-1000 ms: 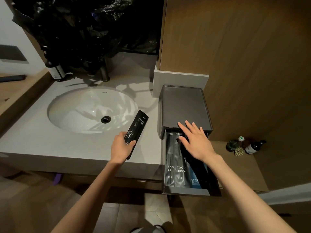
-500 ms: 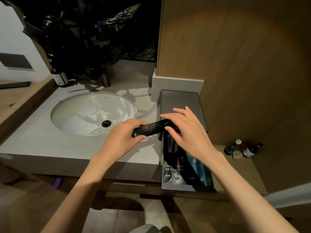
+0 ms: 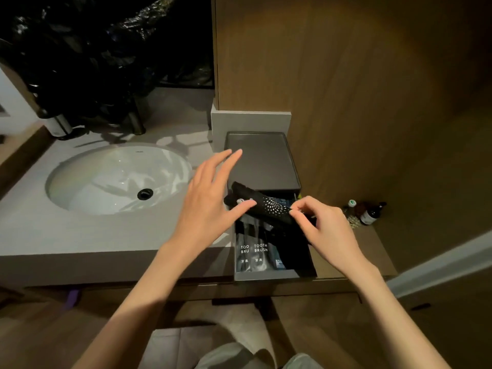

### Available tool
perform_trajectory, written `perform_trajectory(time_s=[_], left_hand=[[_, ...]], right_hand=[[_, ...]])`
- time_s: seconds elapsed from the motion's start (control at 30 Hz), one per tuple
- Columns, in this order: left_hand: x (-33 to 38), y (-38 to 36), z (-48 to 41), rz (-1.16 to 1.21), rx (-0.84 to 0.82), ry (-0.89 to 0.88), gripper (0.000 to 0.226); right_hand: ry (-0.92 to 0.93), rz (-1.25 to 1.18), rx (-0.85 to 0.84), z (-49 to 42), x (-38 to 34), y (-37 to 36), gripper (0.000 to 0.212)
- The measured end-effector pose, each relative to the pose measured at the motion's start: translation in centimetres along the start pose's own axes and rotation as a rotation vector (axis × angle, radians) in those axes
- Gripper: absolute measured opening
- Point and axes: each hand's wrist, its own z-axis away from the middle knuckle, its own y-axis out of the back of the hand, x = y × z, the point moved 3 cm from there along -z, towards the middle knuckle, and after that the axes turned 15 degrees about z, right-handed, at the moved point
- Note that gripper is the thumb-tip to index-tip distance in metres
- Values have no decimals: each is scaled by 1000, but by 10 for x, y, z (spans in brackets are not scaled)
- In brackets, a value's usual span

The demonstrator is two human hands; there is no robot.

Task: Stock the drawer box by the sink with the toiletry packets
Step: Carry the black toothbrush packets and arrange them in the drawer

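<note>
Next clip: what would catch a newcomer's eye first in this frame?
First, the two hands meeting over the open drawer: the right hand pinches a black packet with a white dotted pattern, held crosswise above the drawer, while the left hand is spread open at its other end. Next, packets labelled TOOTHBRUSH lie in the drawer's left side, and the pale sink gleams left of the dark drawer box.
</note>
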Motion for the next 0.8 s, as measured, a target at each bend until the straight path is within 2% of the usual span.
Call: perform_trajectory(time_s=[0.1,0.2,0.33,0.5,0.6,0.8], left_hand=[[-2,-20,11,125,64,137,58],[-8,-52,28,109,-49,202,43],[-26,-94,42,-24,-294,220,46],[-50,-120,49,-298,-538,286,59],[-56,-125,50,-376,-585,261,60],[-61,-125,49,-428,-578,231,59]], right_hand=[[-182,-40,-54,18,25,-9,6],[-344,-63,-152,32,41,-22,12],[-485,-163,-233,34,53,-38,10],[-581,-264,-166,17,47,-53,12],[-616,-273,-91,5,41,-64,17],[-623,-239,-18,-7,27,-84,30]])
